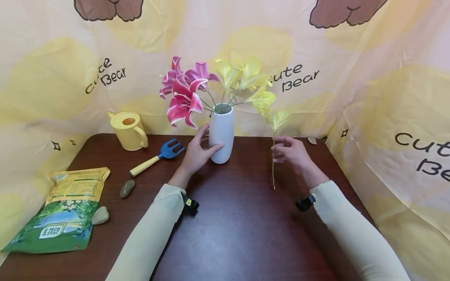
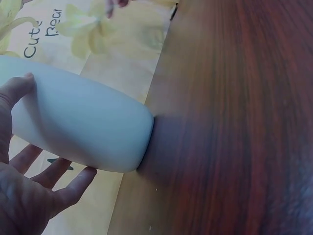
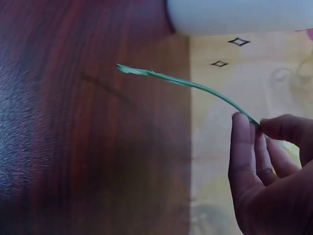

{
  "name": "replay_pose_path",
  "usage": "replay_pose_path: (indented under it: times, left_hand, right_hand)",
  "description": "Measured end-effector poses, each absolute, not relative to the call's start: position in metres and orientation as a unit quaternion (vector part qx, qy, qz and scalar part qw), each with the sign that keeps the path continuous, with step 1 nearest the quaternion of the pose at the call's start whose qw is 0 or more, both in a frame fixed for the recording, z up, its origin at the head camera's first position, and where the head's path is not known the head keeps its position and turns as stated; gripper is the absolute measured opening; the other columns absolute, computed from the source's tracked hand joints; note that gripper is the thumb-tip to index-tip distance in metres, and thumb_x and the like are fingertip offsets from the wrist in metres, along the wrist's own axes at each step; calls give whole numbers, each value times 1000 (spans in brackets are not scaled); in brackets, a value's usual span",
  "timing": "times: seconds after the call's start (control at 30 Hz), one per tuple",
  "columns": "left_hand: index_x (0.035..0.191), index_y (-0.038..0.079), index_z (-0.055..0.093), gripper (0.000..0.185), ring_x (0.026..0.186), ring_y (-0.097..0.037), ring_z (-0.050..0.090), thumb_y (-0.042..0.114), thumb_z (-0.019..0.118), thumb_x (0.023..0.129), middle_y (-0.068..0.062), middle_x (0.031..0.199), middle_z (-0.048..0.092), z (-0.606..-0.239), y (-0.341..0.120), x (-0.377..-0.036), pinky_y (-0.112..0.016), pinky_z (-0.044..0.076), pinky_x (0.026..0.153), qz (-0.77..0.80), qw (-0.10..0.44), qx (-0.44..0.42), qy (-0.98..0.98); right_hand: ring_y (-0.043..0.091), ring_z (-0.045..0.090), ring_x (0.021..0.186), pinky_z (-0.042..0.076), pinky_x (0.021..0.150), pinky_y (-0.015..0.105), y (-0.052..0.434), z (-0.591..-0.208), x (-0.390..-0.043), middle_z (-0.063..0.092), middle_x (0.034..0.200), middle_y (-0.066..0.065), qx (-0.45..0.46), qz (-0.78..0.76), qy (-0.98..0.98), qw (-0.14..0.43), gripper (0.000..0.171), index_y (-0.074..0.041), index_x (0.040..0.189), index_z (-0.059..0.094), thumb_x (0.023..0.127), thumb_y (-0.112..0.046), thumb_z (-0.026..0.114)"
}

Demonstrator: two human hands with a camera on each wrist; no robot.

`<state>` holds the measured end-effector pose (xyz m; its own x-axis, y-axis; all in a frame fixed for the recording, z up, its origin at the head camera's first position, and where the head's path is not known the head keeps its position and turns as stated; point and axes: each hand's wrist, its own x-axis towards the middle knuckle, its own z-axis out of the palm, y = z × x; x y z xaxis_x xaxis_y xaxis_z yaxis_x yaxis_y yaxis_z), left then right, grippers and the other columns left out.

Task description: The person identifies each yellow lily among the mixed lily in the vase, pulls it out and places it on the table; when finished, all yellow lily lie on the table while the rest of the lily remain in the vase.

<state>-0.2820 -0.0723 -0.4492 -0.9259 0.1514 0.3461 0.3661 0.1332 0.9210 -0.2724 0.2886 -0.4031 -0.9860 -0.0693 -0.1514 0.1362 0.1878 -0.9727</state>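
A white vase [image 1: 221, 136] stands upright near the back of the table with several pink lilies [image 1: 184, 101] and yellow lilies [image 1: 251, 78] in it. My left hand [image 1: 198, 152] holds the vase from its left side, the thumb across the front. In the left wrist view the thumb and fingers [image 2: 73, 188] lie on opposite sides of the vase [image 2: 93, 122]. To the right of the vase, my right hand [image 1: 290, 152] pinches the stem of a single yellow lily [image 1: 279, 118]. Its green stem [image 3: 195, 85] hangs free above the table, the bare end pointing down.
On the left are a yellow watering can [image 1: 128, 130], a blue hand fork [image 1: 156, 158] with a yellow handle, two stones [image 1: 127, 189] and a green-yellow bag [image 1: 63, 212]. A small pale stone [image 1: 311, 140] lies at the back right. Patterned cloth [image 1: 393, 97] hangs around the table [image 1: 232, 234].
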Motion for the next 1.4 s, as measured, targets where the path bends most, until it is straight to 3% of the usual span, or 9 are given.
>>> replay_pose_path:
  times: [0.37, 1.4]
  left_hand:
    - [171, 31, 44, 83, 142, -41, 65, 25, 88, 100, -12, 162, 58, -449, -70, -279, -61, 63, 111, -629, 80, -180, -752]
    - [171, 32, 44, 83, 145, -39, 63, 25, 87, 100, -11, 164, 58, -445, -72, -279, -64, 61, 112, -633, 77, -162, -753]
  right_hand:
    - [18, 77, 88, 70, 77, 32, 276, -436, -278, 79, 110, 11, 34, -589, 790, 165, 58, 4, 162, 51, 107, -5, 70]
    - [9, 73, 81, 67, 73, 25, 273, -450, -284, 82, 100, -1, 72, -615, 764, 182, 54, 3, 161, 53, 110, -7, 67]
